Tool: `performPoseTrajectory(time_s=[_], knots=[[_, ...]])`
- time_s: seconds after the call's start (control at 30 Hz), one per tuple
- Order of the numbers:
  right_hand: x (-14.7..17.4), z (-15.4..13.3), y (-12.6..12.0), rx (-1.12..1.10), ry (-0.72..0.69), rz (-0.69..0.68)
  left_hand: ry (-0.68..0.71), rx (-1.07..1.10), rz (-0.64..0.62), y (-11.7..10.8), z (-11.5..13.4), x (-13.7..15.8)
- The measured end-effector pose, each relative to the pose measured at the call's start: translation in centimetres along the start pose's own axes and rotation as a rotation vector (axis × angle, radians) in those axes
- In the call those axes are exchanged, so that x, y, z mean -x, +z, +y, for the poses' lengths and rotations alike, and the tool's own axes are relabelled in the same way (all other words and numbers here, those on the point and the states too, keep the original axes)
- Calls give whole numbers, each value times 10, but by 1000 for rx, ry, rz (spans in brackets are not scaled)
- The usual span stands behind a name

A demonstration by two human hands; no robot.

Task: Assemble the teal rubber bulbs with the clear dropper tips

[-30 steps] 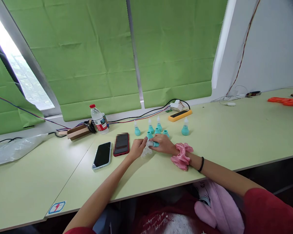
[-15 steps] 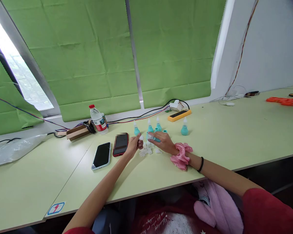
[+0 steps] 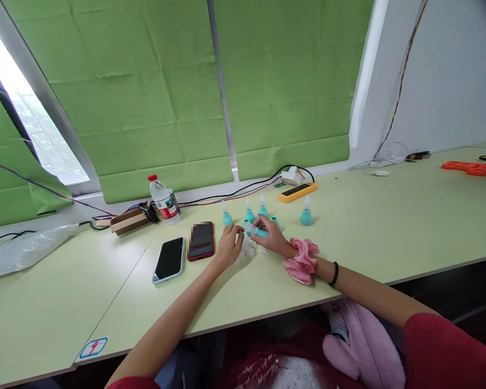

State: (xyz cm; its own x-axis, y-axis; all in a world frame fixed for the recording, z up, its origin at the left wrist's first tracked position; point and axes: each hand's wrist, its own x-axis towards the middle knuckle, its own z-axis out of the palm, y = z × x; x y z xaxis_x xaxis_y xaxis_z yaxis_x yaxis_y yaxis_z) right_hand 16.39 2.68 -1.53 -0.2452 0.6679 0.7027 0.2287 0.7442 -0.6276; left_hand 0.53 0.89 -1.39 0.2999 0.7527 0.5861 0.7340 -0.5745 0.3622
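Note:
My right hand [image 3: 272, 236] is closed around a teal squeeze bulb with a clear tip, a nasal aspirator [image 3: 261, 232], held tilted with its tip to the left. Palm down, my left hand [image 3: 230, 244] is at that clear tip with its fingers bent together; what they pinch, if anything, is hidden. Small clear and white plastic pieces [image 3: 249, 250] lie below the hands, partly covered. Behind them stand several teal bulbs, among them a tipped one [image 3: 227, 218] and an open-topped one [image 3: 274, 220]. Another tipped bulb [image 3: 306, 216] stands apart at the right.
Two phones, one white-edged [image 3: 169, 260] and one red-cased [image 3: 201, 241], lie left of my hands. A water bottle [image 3: 164, 201] and a cardboard box [image 3: 133, 219] are farther back. A yellow power strip [image 3: 297, 192] and cables run along the wall. Orange tools [image 3: 472, 168] lie far right.
My left hand has turned from a thumb-up fist to palm down, its fingers now at the tip of the aspirator. My right hand still holds the aspirator, its grip slightly shifted.

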Motion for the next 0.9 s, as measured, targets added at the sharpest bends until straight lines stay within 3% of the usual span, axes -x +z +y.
performPoseTrajectory(time_s=[0.23, 0.37, 0.67, 0.9], knots=[[-4, -6, -2, -575, 242, -143, -167, 576, 21, -5, 11, -4], [-6, -8, -4, -690, 336, -244, -220, 760, -13, -5, 8, -7], [-5, -2, -1, -693, 382, -295, -369, 1117, -99, -9, 9, -6], [3, -4, -1, -216, 122, -130, -670, 1263, -143, -8, 5, -6]])
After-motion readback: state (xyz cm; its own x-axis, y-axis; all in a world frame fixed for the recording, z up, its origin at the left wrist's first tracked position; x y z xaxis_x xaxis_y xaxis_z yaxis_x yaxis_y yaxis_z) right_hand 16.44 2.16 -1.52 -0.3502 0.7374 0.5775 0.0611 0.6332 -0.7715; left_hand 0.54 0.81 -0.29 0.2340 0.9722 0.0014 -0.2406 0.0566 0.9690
